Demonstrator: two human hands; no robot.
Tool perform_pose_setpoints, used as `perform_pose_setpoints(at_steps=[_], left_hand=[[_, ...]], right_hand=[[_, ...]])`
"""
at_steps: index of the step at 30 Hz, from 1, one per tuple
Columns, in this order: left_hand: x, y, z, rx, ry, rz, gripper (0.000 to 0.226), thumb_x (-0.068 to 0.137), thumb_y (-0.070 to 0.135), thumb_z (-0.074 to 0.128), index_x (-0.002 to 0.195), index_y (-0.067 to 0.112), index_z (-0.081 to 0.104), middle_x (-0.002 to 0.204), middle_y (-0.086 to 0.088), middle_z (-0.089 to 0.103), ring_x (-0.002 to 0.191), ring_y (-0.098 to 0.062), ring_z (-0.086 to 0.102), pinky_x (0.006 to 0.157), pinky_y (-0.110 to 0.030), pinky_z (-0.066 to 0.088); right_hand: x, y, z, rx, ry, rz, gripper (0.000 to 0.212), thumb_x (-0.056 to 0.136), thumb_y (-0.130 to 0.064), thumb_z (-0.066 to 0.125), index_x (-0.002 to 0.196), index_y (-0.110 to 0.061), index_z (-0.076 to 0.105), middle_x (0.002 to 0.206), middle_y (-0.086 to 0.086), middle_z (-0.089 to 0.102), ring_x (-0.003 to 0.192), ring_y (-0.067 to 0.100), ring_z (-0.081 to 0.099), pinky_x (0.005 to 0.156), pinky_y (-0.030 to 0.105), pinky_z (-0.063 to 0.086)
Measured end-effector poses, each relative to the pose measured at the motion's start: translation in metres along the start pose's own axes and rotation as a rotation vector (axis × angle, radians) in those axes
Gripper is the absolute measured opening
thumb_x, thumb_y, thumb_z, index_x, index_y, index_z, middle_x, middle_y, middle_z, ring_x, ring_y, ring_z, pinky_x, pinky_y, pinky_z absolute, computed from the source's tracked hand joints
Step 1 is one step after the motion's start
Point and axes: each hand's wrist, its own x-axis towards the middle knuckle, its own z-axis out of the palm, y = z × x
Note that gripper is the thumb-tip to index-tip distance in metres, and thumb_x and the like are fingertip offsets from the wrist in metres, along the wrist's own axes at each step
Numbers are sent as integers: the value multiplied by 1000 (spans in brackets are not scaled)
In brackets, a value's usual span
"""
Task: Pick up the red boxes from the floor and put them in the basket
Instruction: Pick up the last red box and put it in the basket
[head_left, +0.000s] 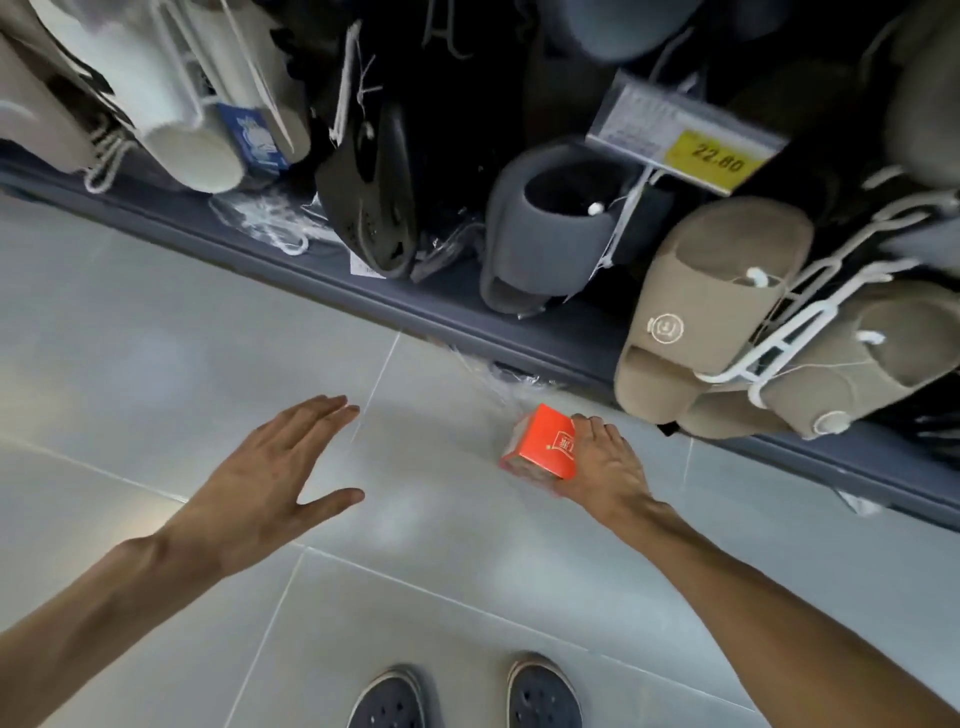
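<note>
A small red box (540, 442) sits low over the grey tiled floor, close to the base of a shelf. My right hand (605, 467) is wrapped around its right side, fingers over the top edge and thumb below. My left hand (270, 478) hovers over the floor to the left, palm down, fingers spread, holding nothing. No basket is in view.
A dark blue shelf base (519, 332) runs diagonally across the floor. Slippers hang above it: grey (550, 228), beige (711, 306), black (374, 208). A yellow price tag (717, 158) sticks out. Crumpled clear plastic (498, 379) lies behind the box. My two shoes (467, 696) show at the bottom.
</note>
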Motion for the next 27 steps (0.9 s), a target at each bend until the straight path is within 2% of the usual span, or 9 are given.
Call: perform_pose_setpoints(at_steps=[2,5,7,8,14,19,22,24,27], left_hand=[[-3,23,-29,8,-15,36,83,86,78,36,154,32,21,159,10,26,146,-9,19,116,-31,24],[-9,66,-87,29,-40,112,84,87,78,34,155,33,17,160,12,22,147,-6,14,118,-29,18],[-13,96,-131,40,-34,168,82,88,77,37,155,34,16,160,13,21,147,-4,12,117,-26,15],[-15,113,-154,39,-31,190,82,89,77,38,155,34,16,160,13,20,147,-3,11,117,-26,14],[-30,225,-281,71,-26,350,84,87,79,35,155,36,9,159,17,14,147,-5,11,118,-25,8],[-44,340,-376,130,-23,585,83,89,74,44,155,32,17,159,15,18,147,-8,15,118,-30,15],[-52,421,-422,196,-52,741,83,87,71,51,153,27,28,158,9,27,146,-11,22,117,-27,16],[-54,481,-451,210,-54,847,83,86,73,49,152,26,31,157,7,29,145,-11,24,117,-22,11],[-55,573,-485,176,-47,996,83,88,76,42,155,33,18,160,13,17,147,-6,12,117,-20,4]], right_hand=[[-35,-2,-41,38,-33,10,105,56,-73,74,135,-16,37,125,4,52,112,23,50,100,35,40],[-96,-9,-116,100,-62,20,124,42,-101,42,134,-19,37,124,0,51,112,21,49,99,35,41],[-136,-15,-167,132,-56,35,137,31,-108,21,136,-20,35,125,-2,49,114,19,48,100,34,40],[-158,-16,-193,148,-52,48,140,29,-108,20,137,-21,34,126,-3,48,115,19,46,100,33,39],[-282,-3,-338,195,-28,111,112,51,-76,69,141,-22,31,130,-6,49,118,15,46,100,29,38],[-402,20,-467,267,93,157,100,57,-69,73,139,-28,34,129,-6,49,122,17,47,101,34,38],[-481,42,-535,270,187,218,104,57,-70,71,143,-25,32,135,-3,47,127,19,42,105,33,34],[-533,62,-573,277,267,281,102,52,-70,71,138,-31,35,129,-6,51,119,16,48,99,32,40],[-608,93,-623,265,376,371,86,48,-67,74,122,-36,42,111,-11,55,102,14,56,85,34,49]])
